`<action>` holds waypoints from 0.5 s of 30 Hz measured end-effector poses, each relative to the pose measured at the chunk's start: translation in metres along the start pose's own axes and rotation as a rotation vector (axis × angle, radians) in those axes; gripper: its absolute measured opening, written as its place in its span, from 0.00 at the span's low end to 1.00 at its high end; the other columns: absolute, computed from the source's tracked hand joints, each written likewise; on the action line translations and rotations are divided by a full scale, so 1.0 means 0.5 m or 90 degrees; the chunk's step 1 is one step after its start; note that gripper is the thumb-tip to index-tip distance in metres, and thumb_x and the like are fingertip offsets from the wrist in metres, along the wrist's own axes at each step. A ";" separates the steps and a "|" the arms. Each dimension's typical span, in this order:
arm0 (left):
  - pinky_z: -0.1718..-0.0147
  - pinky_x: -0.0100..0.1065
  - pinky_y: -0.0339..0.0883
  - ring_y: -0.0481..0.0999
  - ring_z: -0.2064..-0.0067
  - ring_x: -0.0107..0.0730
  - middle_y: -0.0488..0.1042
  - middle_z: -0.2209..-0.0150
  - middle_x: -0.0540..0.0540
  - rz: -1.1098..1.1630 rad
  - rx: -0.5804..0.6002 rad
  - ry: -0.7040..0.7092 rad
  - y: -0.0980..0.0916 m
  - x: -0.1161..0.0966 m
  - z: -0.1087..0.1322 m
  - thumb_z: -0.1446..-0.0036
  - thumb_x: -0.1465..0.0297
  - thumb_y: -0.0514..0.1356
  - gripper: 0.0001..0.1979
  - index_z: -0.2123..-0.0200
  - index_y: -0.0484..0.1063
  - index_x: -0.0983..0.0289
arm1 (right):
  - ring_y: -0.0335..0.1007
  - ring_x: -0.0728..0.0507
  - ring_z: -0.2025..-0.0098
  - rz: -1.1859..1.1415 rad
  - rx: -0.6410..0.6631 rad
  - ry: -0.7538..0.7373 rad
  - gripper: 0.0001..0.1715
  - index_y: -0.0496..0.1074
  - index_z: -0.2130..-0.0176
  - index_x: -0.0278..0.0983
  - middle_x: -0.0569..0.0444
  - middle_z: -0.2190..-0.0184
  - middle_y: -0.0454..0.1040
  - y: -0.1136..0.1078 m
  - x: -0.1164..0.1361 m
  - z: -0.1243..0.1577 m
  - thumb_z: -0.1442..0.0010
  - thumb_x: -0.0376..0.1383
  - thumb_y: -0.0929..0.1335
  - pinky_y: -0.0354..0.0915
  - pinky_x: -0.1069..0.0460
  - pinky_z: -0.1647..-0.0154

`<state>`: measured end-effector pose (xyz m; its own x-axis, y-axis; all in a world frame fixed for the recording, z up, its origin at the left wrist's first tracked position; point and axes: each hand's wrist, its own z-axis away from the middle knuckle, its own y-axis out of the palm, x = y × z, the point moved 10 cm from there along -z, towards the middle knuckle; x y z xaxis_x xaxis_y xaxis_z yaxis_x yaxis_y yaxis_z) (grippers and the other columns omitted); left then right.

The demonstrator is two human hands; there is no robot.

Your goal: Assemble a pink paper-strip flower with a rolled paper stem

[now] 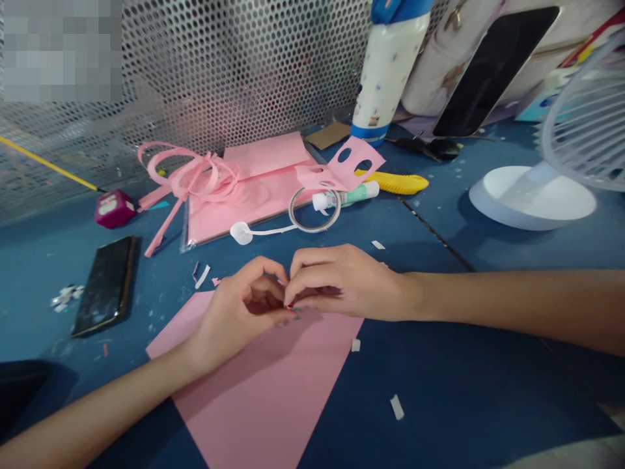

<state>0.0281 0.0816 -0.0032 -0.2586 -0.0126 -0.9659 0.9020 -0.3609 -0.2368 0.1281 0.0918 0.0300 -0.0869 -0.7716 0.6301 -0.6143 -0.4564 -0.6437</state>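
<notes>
Over the top part of a pink paper sheet (273,384), my left hand (239,306) and my right hand (346,283) meet at the fingertips. Both are closed in a pinch. Something small, with a hint of red, shows between the fingertips, but its kind cannot be made out. Behind the hands lie a clear tape roll (291,212), a glue stick (368,190) and a white strip with a round end (241,232). A pink paper piece with round holes (359,170) rests by the glue stick, near a yellow cutter (405,183).
Pink paper strips (195,179) lie on pink sheets (215,218) at the back. A phone (107,286) and a purple sharpener-like block (114,208) are at left. A bottle (388,75), another phone (495,71) and a fan (532,195) stand at right. Paper scraps (396,408) dot the blue table.
</notes>
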 end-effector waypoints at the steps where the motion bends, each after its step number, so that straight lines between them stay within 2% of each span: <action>1: 0.68 0.25 0.75 0.81 0.71 0.24 0.81 0.71 0.45 0.024 0.009 -0.003 0.003 0.001 -0.001 0.47 0.76 0.70 0.16 0.60 0.67 0.61 | 0.63 0.54 0.72 0.002 0.000 0.000 0.06 0.79 0.60 0.38 0.57 0.64 0.72 0.000 0.000 0.001 0.33 0.34 0.70 0.56 0.57 0.71; 5: 0.68 0.25 0.76 0.83 0.67 0.27 0.82 0.68 0.48 0.109 0.036 -0.021 0.011 0.006 -0.005 0.47 0.78 0.69 0.16 0.60 0.67 0.61 | 0.63 0.54 0.72 -0.010 -0.010 0.002 0.07 0.79 0.60 0.38 0.57 0.64 0.71 -0.004 0.000 0.002 0.32 0.34 0.69 0.57 0.58 0.71; 11: 0.71 0.26 0.78 0.84 0.68 0.31 0.82 0.68 0.49 0.141 0.043 -0.042 0.004 0.012 -0.005 0.47 0.77 0.70 0.16 0.60 0.67 0.62 | 0.68 0.53 0.68 -0.024 -0.009 -0.034 0.10 0.79 0.57 0.37 0.54 0.61 0.72 -0.007 0.011 0.003 0.31 0.34 0.66 0.61 0.57 0.68; 15: 0.74 0.26 0.77 0.83 0.72 0.32 0.81 0.71 0.48 0.171 0.036 -0.032 -0.003 0.010 -0.008 0.49 0.78 0.71 0.19 0.59 0.67 0.62 | 0.72 0.50 0.62 0.076 -0.027 -0.086 0.13 0.77 0.51 0.38 0.54 0.59 0.75 -0.007 0.029 0.005 0.33 0.40 0.70 0.62 0.56 0.67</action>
<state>0.0267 0.0856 -0.0082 -0.0314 -0.1602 -0.9866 0.9204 -0.3894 0.0339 0.1309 0.0810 0.0406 -0.0565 -0.8729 0.4846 -0.6393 -0.3412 -0.6891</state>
